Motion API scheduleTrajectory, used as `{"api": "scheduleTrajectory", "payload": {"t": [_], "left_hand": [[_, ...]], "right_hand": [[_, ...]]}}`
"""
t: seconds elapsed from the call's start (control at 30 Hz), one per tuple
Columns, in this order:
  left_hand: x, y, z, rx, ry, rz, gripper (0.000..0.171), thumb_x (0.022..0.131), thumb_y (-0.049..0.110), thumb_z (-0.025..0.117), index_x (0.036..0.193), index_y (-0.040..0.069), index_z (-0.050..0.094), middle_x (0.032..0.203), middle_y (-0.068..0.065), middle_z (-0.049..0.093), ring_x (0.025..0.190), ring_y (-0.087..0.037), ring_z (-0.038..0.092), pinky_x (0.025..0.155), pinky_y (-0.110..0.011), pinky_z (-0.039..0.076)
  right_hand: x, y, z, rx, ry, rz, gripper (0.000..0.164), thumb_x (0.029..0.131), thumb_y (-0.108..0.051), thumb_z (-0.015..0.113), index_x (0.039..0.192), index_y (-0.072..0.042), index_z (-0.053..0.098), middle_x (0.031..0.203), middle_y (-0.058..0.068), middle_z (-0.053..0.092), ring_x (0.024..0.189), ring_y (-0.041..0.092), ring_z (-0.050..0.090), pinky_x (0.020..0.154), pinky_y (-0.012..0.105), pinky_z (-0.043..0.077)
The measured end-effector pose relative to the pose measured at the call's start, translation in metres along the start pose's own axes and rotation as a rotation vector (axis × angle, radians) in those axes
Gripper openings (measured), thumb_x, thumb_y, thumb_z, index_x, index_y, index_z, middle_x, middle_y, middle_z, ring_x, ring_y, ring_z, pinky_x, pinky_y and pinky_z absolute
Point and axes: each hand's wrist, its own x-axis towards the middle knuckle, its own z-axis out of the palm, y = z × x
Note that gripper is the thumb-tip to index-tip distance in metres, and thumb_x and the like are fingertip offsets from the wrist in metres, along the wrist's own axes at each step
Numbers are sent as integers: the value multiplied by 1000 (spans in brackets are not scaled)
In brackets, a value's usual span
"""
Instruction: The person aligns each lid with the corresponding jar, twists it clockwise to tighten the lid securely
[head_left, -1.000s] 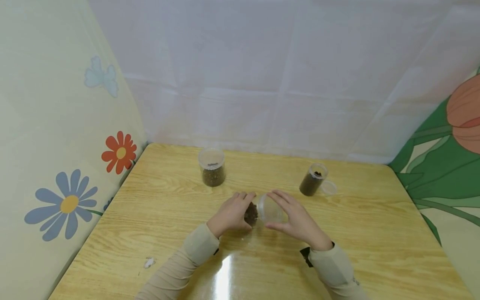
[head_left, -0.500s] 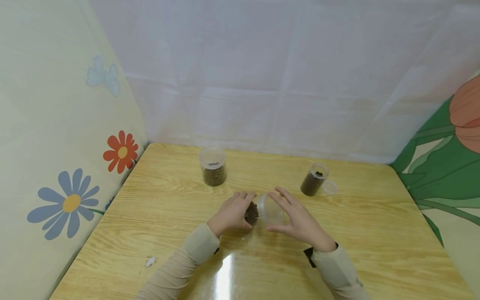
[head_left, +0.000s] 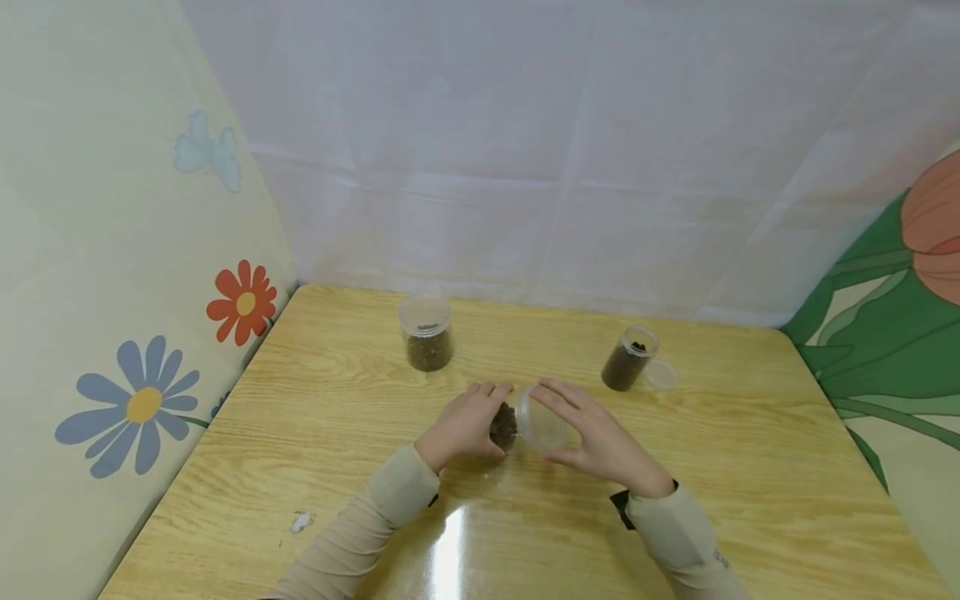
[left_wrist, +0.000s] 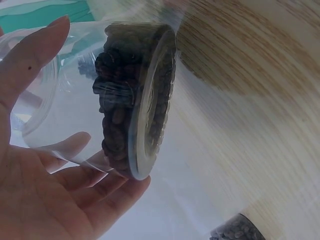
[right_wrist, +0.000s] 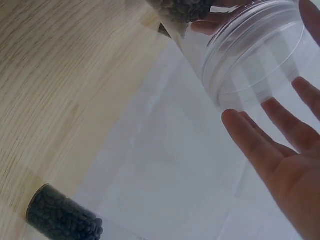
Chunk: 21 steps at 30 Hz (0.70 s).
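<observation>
My left hand (head_left: 467, 423) grips a clear jar (left_wrist: 82, 127) lying tilted on its side just over the table. Dark brown beans (left_wrist: 119, 95) rest against its base, which faces right in the left wrist view. The thumb lies over the jar and the fingers pass beneath it. My right hand (head_left: 600, 437) holds the clear lid end (head_left: 543, 423) of the jar, its spread fingers curved round the rim. Fingertips touch the ringed edge in the right wrist view. The lid still sits against the jar; how tight it is cannot be seen.
A lidded jar (head_left: 428, 350) part full of dark grains stands at the back left. A narrower jar (head_left: 624, 367) of dark seeds stands at the back right, with a round clear lid (head_left: 661, 374) beside it. A white scrap (head_left: 301, 522) lies front left on the wooden table (head_left: 750, 467).
The right hand's fingers lifted slightly and came back onto the lid. Its thumb has slid a little to the right. The left hand stays put on the jar.
</observation>
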Motion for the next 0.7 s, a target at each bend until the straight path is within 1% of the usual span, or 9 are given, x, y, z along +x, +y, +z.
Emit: {"api": "scheduleTrajectory", "payload": {"t": [0.17, 0.27, 0.47, 0.57, 0.7], "left_hand": [[0, 0, -1, -2, 1, 4, 94, 61, 33, 84, 137, 7, 35, 124, -12, 50, 113, -28, 47, 90, -39, 43], [0, 1, -1, 1, 4, 6, 94, 61, 33, 84, 137, 7, 35, 124, -13, 50, 113, -28, 47, 91, -40, 43], [0, 0, 1, 8, 19, 15, 94, 60, 32, 85, 136, 7, 36, 122, -13, 51, 111, -28, 48, 89, -39, 45], [1, 0, 2, 9, 22, 14, 94, 59, 32, 85, 136, 7, 36, 121, -13, 51, 110, -27, 49, 88, -39, 45], [1, 0, 2, 2, 22, 12, 95, 58, 32, 85, 136, 7, 36, 121, -13, 51, 110, -28, 49, 89, -39, 45]], "right_hand": [[1, -2, 0, 6, -16, 60, 82, 66, -24, 81, 136, -7, 41, 136, 18, 40, 121, 36, 40, 92, 52, 39], [2, -3, 0, 15, -24, 113, 81, 69, -28, 80, 137, -9, 41, 136, 18, 40, 121, 36, 40, 92, 52, 39], [4, -7, 0, 37, -34, 224, 79, 70, -34, 77, 136, -7, 42, 135, 19, 40, 119, 38, 42, 90, 53, 41], [5, -9, 0, 55, -38, 265, 80, 71, -35, 76, 137, -7, 40, 135, 21, 40, 110, 37, 50, 84, 50, 45], [6, -10, 1, 59, -41, 298, 81, 72, -38, 75, 138, -7, 39, 133, 25, 41, 91, 31, 59, 75, 45, 49]]}}
